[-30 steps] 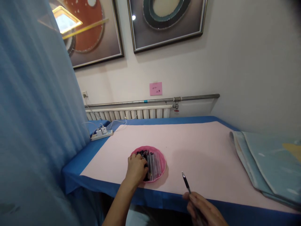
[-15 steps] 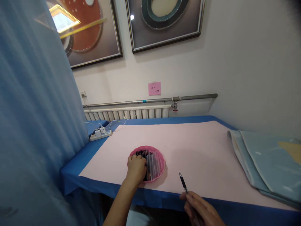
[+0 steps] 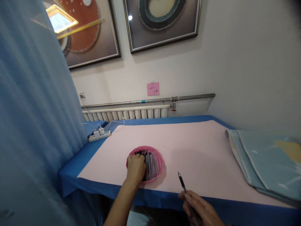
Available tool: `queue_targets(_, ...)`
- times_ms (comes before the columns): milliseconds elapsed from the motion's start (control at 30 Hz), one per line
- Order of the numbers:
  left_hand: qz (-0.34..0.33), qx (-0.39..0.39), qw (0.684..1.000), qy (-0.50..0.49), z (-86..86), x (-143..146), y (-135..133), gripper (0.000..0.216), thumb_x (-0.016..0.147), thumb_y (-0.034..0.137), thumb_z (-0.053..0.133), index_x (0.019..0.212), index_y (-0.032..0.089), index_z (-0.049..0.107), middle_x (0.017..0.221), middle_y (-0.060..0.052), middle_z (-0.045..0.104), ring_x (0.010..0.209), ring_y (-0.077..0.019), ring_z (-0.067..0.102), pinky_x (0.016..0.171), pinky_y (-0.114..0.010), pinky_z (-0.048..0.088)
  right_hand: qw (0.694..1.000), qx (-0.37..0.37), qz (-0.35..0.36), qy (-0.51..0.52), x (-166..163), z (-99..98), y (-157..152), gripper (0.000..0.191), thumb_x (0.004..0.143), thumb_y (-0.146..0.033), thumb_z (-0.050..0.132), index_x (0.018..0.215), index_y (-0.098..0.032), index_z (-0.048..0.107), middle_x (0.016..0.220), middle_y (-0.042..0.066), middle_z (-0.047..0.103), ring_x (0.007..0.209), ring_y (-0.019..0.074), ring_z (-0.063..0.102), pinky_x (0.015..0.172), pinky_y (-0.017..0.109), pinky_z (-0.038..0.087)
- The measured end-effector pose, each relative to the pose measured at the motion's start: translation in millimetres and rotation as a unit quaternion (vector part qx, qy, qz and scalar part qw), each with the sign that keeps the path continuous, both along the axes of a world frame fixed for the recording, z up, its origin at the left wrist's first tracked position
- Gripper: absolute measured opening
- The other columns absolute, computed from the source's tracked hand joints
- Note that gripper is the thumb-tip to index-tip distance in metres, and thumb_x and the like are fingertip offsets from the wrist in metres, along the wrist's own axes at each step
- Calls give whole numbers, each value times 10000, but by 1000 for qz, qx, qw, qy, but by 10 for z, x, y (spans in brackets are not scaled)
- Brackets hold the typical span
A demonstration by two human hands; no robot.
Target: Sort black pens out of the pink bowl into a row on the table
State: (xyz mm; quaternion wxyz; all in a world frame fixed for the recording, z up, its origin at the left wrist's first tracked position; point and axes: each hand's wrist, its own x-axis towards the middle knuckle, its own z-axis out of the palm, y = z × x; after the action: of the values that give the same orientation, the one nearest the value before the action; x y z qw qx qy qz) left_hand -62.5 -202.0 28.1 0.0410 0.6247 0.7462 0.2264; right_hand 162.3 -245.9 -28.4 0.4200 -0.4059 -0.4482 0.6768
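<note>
While left hand (image 3: pixel 135 168) rummages pink bowl (image 3: pixel 160 160), right hand (image 3: pixel 199 210) holds pen (image 3: pixel 182 183)

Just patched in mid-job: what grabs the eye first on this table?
The pink dish of pens near the front edge of the pink sheet, with the left hand reaching into it. To its right, the right hand holds a single black pen angled upward above the blue table edge.

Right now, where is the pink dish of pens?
The pink dish sits on the pink table cover near its front edge, under the left hand, left of the held pen.
</note>
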Motion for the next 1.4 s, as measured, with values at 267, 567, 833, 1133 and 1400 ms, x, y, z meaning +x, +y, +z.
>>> queue_targets(267, -99, -42, 945, -310, 51, 222, -452, 177, 771, 180, 454, 856, 151, 606, 777, -56, 701, 718, -174, 656, 634, -265, 486, 995, 92, -4, -30, -14, 105, -38, 294, 771, -509, 584, 831, -224, 628, 505, -82, 444, 373, 60, 303, 378, 202, 247)
queue_targets(567, -142, -78, 709, -686, -184, 733, -739, 160, 641, 226, 710, 715, 131, 604, 530, -3, 657, 485, -104, 580, 534, -218, 424, 982, 183, 12, -38, -65, 142, -124, 232, 731, -426, 647, 728, -195, 628, 621, -15, 600, 594, 147, 524, 584, 266, 382)
queue_targets(833, -101, -53, 576, -809, -436, 882, -734, 303, 506, 250, 854, 729, 132, 686, 591, -18, 691, 501, -98, 599, 561, -226, 452, 995, 95, 2, 27, -52, 135, -129, 277, 715, -469, 685, 773, -215, 592, 609, -62, 509, 485, 83, 430, 430, 196, 311)
queue_targets(1133, -85, -31, 559, -824, -450, 865, -737, 258, 540, 249, 840, 718, 141, 687, 682, -38, 701, 592, -118, 625, 543, -213, 468, 995, 80, -49, 19, -81, 192, -162, 311, 668, -482, 734, 751, -206, 616, 575, -55, 532, 448, 81, 425, 408, 196, 312)
queue_targets(1400, -118, -57, 618, -775, -553, 799, -814, 325, 535, 303, 844, 739, 124, 665, 588, 2, 649, 493, -108, 606, 465, -212, 484, 991, 89, -90, 39, -11, 368, -102, 312, 734, -504, 657, 812, -207, 601, 687, 7, 609, 543, 140, 536, 458, 248, 426)
